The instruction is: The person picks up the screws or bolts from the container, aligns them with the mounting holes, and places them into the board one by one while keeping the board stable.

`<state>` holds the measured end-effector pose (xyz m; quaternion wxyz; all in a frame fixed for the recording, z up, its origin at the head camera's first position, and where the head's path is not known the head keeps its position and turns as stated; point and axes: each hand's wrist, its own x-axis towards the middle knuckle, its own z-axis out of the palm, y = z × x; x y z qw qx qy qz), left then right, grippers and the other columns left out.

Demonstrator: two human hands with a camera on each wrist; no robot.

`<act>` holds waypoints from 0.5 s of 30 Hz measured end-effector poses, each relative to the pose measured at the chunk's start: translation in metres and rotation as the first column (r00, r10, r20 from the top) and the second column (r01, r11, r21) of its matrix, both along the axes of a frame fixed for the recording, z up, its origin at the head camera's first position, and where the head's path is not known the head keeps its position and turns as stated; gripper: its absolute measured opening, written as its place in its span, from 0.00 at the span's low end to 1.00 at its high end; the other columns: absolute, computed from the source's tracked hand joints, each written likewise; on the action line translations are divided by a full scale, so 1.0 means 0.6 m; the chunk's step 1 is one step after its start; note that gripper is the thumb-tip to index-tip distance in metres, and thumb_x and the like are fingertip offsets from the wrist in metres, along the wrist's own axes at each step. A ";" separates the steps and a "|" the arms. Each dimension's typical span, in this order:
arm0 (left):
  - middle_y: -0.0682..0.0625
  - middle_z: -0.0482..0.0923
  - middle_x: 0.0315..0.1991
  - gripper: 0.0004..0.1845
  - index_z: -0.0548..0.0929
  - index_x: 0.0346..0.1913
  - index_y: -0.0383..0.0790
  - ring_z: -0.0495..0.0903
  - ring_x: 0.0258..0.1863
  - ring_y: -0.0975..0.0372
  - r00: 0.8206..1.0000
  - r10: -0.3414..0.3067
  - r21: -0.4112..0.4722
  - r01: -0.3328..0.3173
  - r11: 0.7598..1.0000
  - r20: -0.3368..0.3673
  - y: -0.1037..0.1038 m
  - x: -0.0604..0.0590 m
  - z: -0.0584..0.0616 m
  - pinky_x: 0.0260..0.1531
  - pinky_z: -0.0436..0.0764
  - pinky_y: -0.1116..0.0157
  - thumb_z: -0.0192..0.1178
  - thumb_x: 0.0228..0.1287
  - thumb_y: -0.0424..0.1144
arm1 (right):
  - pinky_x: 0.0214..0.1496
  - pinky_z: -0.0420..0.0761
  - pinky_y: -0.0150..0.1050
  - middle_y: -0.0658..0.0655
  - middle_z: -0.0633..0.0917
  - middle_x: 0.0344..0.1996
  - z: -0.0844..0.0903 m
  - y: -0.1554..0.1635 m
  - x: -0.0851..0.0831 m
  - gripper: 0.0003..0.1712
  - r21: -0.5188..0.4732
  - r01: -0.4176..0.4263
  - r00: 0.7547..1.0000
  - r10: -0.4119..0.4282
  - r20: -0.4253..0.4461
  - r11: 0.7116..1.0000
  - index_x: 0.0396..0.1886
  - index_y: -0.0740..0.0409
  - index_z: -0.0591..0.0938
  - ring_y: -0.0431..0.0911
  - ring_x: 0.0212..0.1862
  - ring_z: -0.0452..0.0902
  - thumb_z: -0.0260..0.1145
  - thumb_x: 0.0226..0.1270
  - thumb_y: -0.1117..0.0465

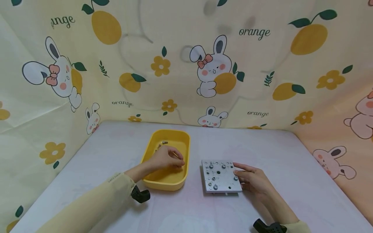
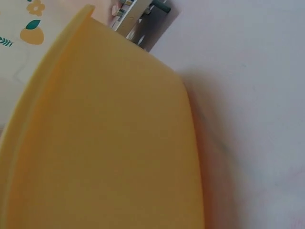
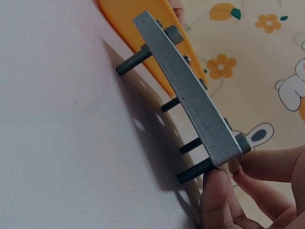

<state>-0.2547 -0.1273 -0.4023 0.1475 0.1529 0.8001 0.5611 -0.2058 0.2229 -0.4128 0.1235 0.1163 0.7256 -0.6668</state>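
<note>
Drilled metal plate [image 1: 224,180]: right of centre in the lower half of the head view, over a white tabletop [image 1: 198,213], studded with socket-head screws [image 1: 223,166] and open holes. Right hand [image 1: 256,181] grasps it at the right edge; the right wrist view, lower right, shows thumb and fingers pinching one corner. Same view gives the plate edge-on, running diagonally, with four threaded shanks [image 3: 135,63] out of the underside: outer two thicker, middle two thinner. Head view catches only short ends of shanks below the near edge. Cannot tell whether the shanks touch the tabletop. Yellow plastic tray [image 1: 164,186] just left of the plate, near the middle of the head frame; a few loose screws [image 1: 164,142] toward its far left part. Left hand [image 1: 164,158] over the tray interior, fingers curled, tips near the right wall; cannot tell whether anything is between them. Left wrist view is mostly the tray's outer wall, with a bit of the plate past it at the top. Behind, a cream backdrop [image 1: 175,29] printed with rabbits, flowers and oranges.
</note>
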 end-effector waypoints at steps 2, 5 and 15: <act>0.45 0.85 0.29 0.07 0.85 0.37 0.35 0.85 0.30 0.55 0.999 0.037 -0.030 -0.038 0.999 -0.039 0.001 -0.001 0.000 0.35 0.84 0.63 0.70 0.60 0.35 | 0.38 0.81 0.42 0.59 0.83 0.51 -0.001 0.001 0.001 0.31 0.000 0.000 1.000 0.000 0.004 1.000 0.67 0.60 0.75 0.50 0.39 0.81 0.69 0.64 0.63; 0.47 0.85 0.29 0.05 0.86 0.37 0.36 0.85 0.29 0.54 0.987 0.088 -0.039 -0.094 0.995 -0.136 0.003 0.001 0.011 0.34 0.84 0.61 0.68 0.62 0.34 | 0.38 0.81 0.42 0.59 0.83 0.52 -0.002 0.002 0.002 0.31 0.002 -0.001 1.000 0.001 0.013 1.000 0.67 0.60 0.75 0.50 0.39 0.81 0.69 0.64 0.62; 0.60 0.84 0.33 0.03 0.86 0.39 0.42 0.82 0.31 0.67 0.731 0.128 0.055 -0.123 0.991 -0.670 0.042 0.061 0.110 0.33 0.82 0.68 0.67 0.64 0.36 | 0.40 0.81 0.41 0.60 0.81 0.55 -0.001 0.007 -0.003 0.31 0.031 -0.042 0.999 0.042 -0.004 0.999 0.68 0.58 0.74 0.50 0.41 0.80 0.68 0.66 0.60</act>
